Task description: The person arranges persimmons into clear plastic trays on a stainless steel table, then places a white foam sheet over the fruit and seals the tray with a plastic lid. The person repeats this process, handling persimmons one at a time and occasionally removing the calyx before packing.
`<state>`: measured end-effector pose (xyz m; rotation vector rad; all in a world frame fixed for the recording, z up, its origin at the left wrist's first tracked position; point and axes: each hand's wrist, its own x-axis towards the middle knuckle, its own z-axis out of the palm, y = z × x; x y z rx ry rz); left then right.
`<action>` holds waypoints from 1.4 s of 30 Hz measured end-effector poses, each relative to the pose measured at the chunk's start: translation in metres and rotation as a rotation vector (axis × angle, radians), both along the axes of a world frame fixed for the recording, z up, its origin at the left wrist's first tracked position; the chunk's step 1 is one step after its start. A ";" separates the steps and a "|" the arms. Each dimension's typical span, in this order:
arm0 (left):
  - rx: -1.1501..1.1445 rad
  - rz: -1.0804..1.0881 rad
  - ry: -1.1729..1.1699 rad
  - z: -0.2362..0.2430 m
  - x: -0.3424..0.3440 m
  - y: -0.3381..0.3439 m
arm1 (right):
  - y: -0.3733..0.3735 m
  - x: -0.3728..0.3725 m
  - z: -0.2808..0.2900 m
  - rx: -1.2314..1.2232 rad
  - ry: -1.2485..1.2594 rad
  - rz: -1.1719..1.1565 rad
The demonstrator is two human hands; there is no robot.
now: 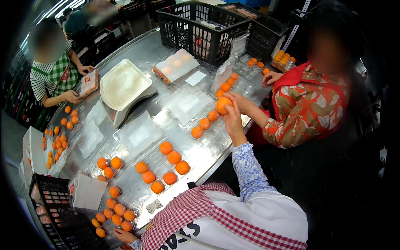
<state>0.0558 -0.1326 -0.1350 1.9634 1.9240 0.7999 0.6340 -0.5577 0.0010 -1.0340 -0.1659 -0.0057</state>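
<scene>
My right hand (234, 114) reaches out over the right part of the metal table, closed on an orange (223, 106). Just beneath it, a slanting row of oranges (204, 123) sits in a clear plastic tray (211, 143). At the lower left, my left hand (123, 236) is partly hidden, with its visible fingers stretched out and no fruit seen in them. Close beside that hand lies a group of oranges (119, 209). More oranges (170, 178) sit in rows in clear trays on the near middle of the table.
A white scale (126, 84) stands on the metal table (125, 155). Black crates stand at the far edge (202, 35) and lower left (54, 204). Co-workers are at right (308, 104) and far left (54, 71); the left one holds a fruit pack (89, 84). Lined trays (139, 134) lie about.
</scene>
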 end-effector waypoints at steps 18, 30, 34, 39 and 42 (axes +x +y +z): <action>0.045 -0.013 -0.045 0.023 0.016 -0.015 | 0.082 -0.048 0.091 -0.239 -0.157 0.258; 0.126 -0.010 -0.102 0.025 0.020 -0.022 | 0.166 -0.092 0.129 -0.488 -0.454 0.302; 0.131 0.000 -0.120 0.032 0.030 -0.025 | 0.187 -0.106 0.135 -0.494 -0.406 0.387; 0.144 0.011 -0.113 0.034 0.027 -0.026 | 0.229 -0.110 0.138 -0.334 -0.147 0.650; 0.139 0.015 -0.125 0.042 0.035 -0.030 | 0.259 -0.113 0.133 -0.261 -0.114 0.706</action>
